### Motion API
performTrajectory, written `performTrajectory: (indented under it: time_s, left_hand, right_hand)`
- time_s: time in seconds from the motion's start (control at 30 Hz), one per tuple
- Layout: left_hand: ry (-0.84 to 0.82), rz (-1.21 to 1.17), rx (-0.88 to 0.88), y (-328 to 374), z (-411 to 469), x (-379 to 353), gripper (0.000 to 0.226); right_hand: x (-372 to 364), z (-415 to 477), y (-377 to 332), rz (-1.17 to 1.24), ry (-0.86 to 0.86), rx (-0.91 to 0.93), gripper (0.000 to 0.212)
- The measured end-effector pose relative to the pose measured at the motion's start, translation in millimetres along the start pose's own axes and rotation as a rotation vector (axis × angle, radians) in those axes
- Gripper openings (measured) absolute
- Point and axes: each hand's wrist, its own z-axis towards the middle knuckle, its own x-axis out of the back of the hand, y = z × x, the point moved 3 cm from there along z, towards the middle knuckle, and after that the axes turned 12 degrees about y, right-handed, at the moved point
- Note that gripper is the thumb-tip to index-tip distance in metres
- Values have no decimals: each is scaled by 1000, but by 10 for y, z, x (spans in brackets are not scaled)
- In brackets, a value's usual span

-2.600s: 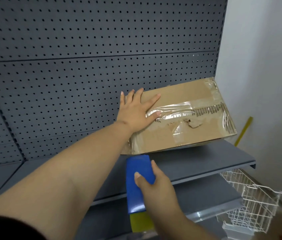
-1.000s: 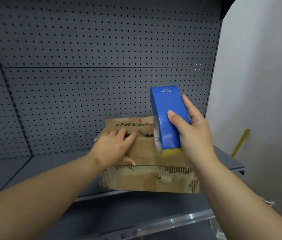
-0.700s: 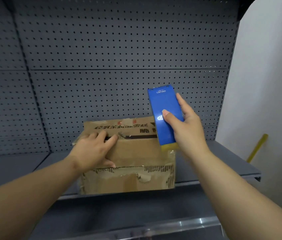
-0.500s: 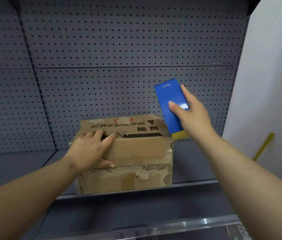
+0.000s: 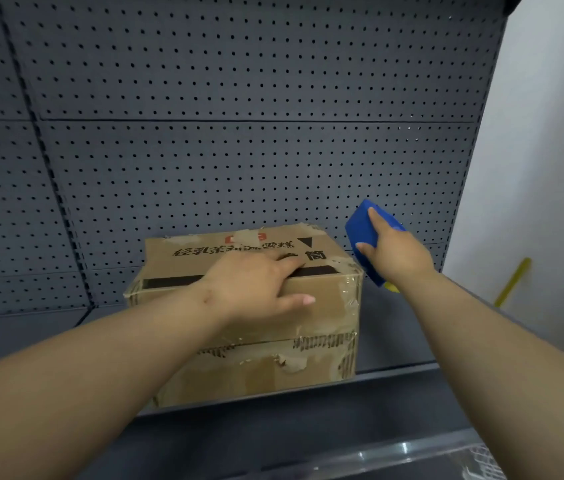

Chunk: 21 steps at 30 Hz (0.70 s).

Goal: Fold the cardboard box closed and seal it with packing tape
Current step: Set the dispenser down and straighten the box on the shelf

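Head view: a dark grey metal shelf (image 5: 412, 334) is running along a perforated grey back panel (image 5: 239, 150), with a white wall (image 5: 550, 133) rising at the right and a yellow stick (image 5: 512, 282) leaning against it. The cardboard box (image 5: 322, 306) is sitting on the shelf at its front lip, worn and patched with old tape. A dark gap is showing along its top front edge, and its contents are hidden. The left hand (image 5: 256, 285) is lying over that edge, fingers fairly straight, thumb flat on the front face. The right hand (image 5: 395, 254) is grasping the blue tape dispenser (image 5: 360, 226), just beside the box's upper right corner.
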Motion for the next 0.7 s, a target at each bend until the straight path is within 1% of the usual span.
performTrajectory:
  time_s: [0.13, 0.23, 0.3, 0.37, 0.43, 0.53, 0.63, 0.7]
  left_hand:
    - [-10, -61, 1, -79, 90, -73, 75]
    - [-8, -162, 46, -122, 109, -146, 73]
    - [-15, -206, 58, -113, 122, -180, 79]
    - [-17, -204, 58, -90, 160, -169, 81]
    - [-4, -184, 67, -70, 210, -140, 77]
    - [2, -163, 86, -35, 255, -132, 74]
    - [-3, -147, 110, -13, 264, -165, 75]
    - [-2, -147, 134, -14, 272, -177, 77]
  right_hand:
    - [-353, -11, 239, -28, -61, -66, 68]
    - [-647, -76, 492, -49, -159, -100, 69]
    - [-821, -79, 668, -35, -227, -100, 70]
    - [-954, -29, 801, -21, -295, -47, 72]
    - [-1060, 28, 895, -28, -373, 37, 75]
    - [-1227, 51, 1020, -108, -500, 133, 81]
    - [-1313, 100, 1098, -245, -495, 220, 80]
    - [-1322, 159, 1115, -399, -462, 316, 77]
